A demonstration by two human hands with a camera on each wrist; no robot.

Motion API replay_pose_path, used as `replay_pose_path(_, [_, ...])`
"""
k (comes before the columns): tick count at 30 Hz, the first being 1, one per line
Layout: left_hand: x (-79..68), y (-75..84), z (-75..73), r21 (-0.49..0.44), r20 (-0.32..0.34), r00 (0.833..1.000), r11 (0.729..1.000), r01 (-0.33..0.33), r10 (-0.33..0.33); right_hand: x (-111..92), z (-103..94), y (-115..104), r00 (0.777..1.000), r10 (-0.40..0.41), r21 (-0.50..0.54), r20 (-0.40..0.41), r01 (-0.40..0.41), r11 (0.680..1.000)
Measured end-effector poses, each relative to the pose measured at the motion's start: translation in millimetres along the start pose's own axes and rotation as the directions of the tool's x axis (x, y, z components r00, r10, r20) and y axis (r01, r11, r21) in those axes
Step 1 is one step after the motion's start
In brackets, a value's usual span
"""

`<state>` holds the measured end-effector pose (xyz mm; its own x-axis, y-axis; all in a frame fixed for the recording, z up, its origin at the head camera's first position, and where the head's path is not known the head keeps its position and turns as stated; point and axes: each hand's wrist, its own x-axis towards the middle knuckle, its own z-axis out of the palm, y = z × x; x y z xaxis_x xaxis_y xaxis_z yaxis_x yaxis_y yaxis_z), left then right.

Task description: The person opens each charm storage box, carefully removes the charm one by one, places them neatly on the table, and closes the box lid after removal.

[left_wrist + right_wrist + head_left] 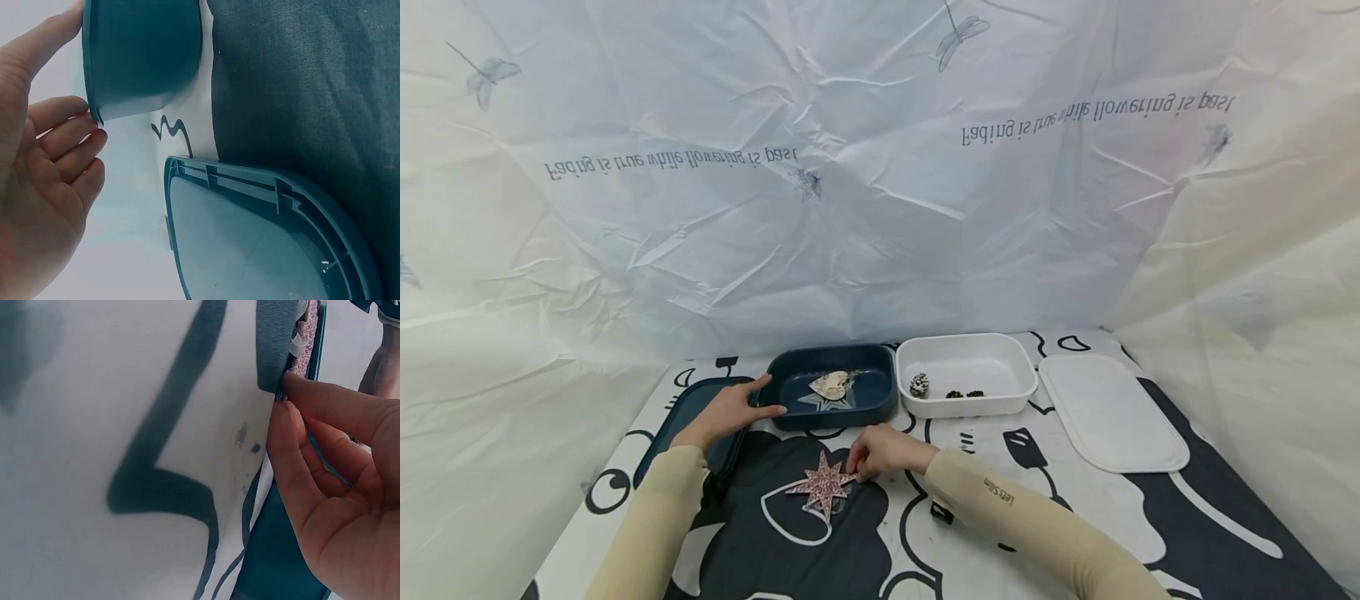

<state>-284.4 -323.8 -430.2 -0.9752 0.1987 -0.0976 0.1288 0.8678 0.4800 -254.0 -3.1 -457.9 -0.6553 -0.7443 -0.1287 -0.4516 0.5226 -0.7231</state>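
My right hand [883, 454] pinches one point of a pink glittery star ornament [823, 486] between thumb and fingertips, low over the dark part of the patterned cloth. The right wrist view shows the star edge-on, with a pale tab [297, 345] near the fingertips. My left hand [730, 412] touches the left end of a dark blue box [835, 414], thumb at the front corner, fingers spread along the rim. Inside the box lie a silver-grey star [829, 403] and a cream, roughly heart-shaped piece [832, 384] overlapping it.
A white box [966, 408] stands right beside the blue one, with a white-tipped pine cone [919, 384] and small dark pieces [964, 394] inside. A blue lid [250, 240] lies left under my forearm; a white lid [1112, 412] lies right. Pale sheeting [880, 250] closes off the back.
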Motion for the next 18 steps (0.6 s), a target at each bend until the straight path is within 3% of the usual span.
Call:
replay_pose_path(10, [-1.7, -1.6, 0.9, 0.001, -0.013, 1.0, 1.0, -0.014, 0.014, 2, -13.1, -12, 1.0, -0.008, -0.056, 0.02, 0.01, 0.998])
replay_pose_path(18, [-0.9, 0.1, 0.8, -0.008, -0.015, 1.0, 1.0, -0.011, 0.011, 9, -40.5, -31, 0.999, -0.05, -0.076, 0.006, 0.05, 0.996])
